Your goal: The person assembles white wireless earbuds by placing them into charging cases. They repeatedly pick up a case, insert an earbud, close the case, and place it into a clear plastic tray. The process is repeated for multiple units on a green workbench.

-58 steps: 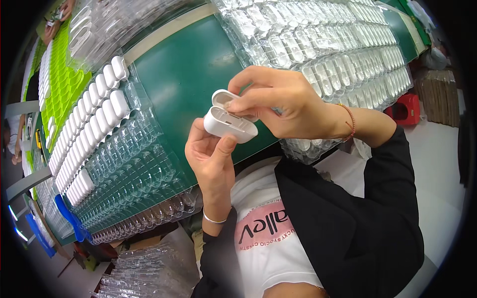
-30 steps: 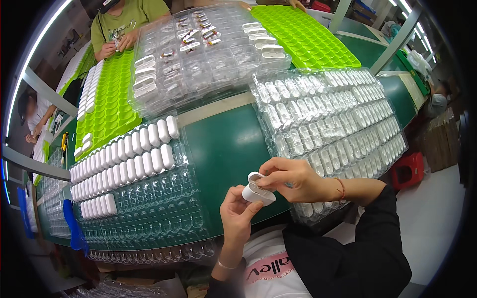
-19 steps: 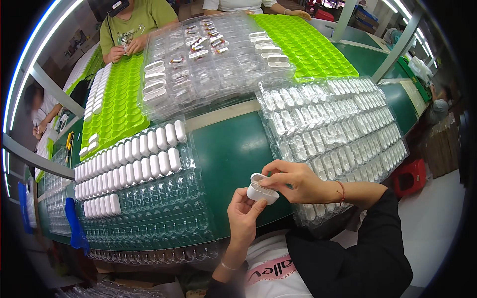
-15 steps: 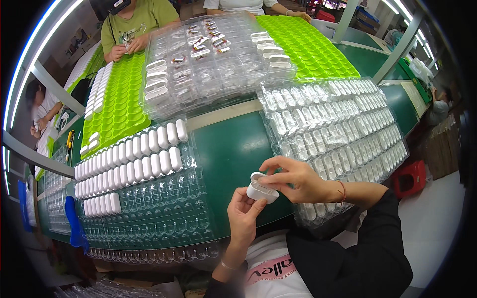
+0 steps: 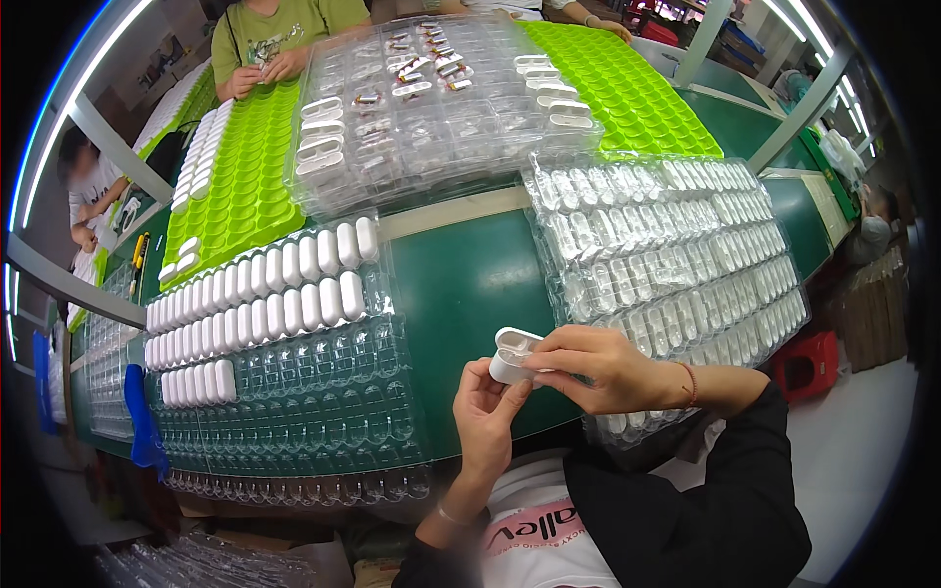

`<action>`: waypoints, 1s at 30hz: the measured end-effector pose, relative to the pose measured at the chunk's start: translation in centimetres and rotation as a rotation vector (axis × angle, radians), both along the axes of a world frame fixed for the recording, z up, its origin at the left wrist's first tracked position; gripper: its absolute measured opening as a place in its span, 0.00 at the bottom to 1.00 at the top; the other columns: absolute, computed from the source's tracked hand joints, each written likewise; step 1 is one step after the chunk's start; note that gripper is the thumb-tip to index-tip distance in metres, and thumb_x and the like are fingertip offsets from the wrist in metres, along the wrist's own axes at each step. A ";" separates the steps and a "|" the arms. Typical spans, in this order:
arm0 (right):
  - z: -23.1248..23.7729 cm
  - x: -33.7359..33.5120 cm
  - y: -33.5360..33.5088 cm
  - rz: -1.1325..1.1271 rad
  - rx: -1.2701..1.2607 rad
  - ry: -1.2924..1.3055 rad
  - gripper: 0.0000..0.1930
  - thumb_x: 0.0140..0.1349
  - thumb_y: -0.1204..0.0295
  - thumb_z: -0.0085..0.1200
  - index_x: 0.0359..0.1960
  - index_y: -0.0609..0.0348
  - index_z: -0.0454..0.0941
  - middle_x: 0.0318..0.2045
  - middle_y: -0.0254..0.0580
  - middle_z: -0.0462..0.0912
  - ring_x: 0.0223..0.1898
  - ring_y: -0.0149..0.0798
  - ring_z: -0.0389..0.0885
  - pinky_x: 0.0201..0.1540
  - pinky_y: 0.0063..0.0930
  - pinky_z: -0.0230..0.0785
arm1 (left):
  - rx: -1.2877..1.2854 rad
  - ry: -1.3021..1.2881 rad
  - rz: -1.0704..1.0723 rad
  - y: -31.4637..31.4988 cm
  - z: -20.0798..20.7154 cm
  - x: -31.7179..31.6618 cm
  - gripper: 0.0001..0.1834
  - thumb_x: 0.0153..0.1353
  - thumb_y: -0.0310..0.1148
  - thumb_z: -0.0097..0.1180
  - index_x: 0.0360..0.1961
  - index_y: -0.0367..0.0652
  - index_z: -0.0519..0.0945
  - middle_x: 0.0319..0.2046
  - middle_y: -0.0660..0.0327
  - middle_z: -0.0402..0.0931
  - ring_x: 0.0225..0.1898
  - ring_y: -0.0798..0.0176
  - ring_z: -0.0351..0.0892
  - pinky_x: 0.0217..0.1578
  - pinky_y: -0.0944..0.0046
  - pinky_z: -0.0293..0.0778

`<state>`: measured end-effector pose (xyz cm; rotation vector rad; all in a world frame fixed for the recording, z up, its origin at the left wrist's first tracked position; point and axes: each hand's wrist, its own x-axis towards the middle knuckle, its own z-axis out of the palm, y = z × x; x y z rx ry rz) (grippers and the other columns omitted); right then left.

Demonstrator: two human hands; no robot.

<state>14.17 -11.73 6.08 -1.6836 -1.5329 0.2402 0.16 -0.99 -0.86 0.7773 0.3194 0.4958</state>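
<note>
A small white earphone-style case (image 5: 509, 367) with its lid flipped up is held in front of my chest, over the table's near edge. My left hand (image 5: 480, 421) grips its lower body between thumb and fingers. Against the case's right end, my right hand (image 5: 613, 370) has its thumb and fingertips closed, covering part of it. To the left lies a clear blister tray (image 5: 314, 412) with rows of closed white cases (image 5: 286, 263). Near my right hand is a stack of clear trays (image 5: 667, 265) whose pockets hold pale, shiny oval pieces.
Ahead stand stacked clear trays (image 5: 441, 147) with open white shells and small coloured parts. Lime-green trays (image 5: 240, 176) lie either side of them. A blue object (image 5: 143, 416) hangs at the left edge. A person in green (image 5: 279, 39) sits opposite. A red stool (image 5: 809, 365) stands at right.
My right fingers have moved from inside the open case to its right end. The case is turned slightly, showing more of the raised lid. The view has shifted a little.
</note>
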 end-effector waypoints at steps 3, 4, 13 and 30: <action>-0.1 0.2 0.1 0.007 -0.044 0.026 0.11 0.56 0.77 0.63 0.42 0.58 0.82 0.35 0.42 0.82 0.34 0.45 0.82 0.34 0.34 0.76 | 0.035 -0.007 0.046 0.0 0.0 0.0 0.16 0.62 0.23 0.62 0.48 0.37 0.70 0.45 0.59 0.76 0.48 0.68 0.77 0.52 0.65 0.73; -0.1 0.3 0.1 0.008 -0.050 0.042 0.11 0.56 0.77 0.63 0.41 0.58 0.82 0.35 0.42 0.82 0.33 0.46 0.82 0.34 0.34 0.75 | 0.031 -0.007 0.049 -0.1 -0.1 0.1 0.16 0.62 0.23 0.62 0.48 0.37 0.70 0.45 0.58 0.76 0.48 0.68 0.77 0.52 0.65 0.73; 0.6 0.3 0.4 -0.030 -0.243 0.213 0.06 0.55 0.78 0.62 0.35 0.60 0.80 0.29 0.40 0.79 0.22 0.38 0.76 0.25 0.29 0.68 | 0.018 -0.008 -0.020 0.2 -1.0 0.3 0.16 0.62 0.20 0.60 0.49 0.35 0.69 0.48 0.55 0.76 0.52 0.65 0.76 0.55 0.64 0.74; 3.3 6.9 4.5 -0.184 -0.129 0.003 0.05 0.54 0.79 0.61 0.32 0.61 0.78 0.25 0.42 0.79 0.24 0.36 0.77 0.27 0.27 0.69 | 0.992 0.221 0.156 -0.1 -1.3 -2.0 0.15 0.61 0.19 0.58 0.49 0.35 0.75 0.41 0.53 0.76 0.40 0.62 0.81 0.39 0.66 0.77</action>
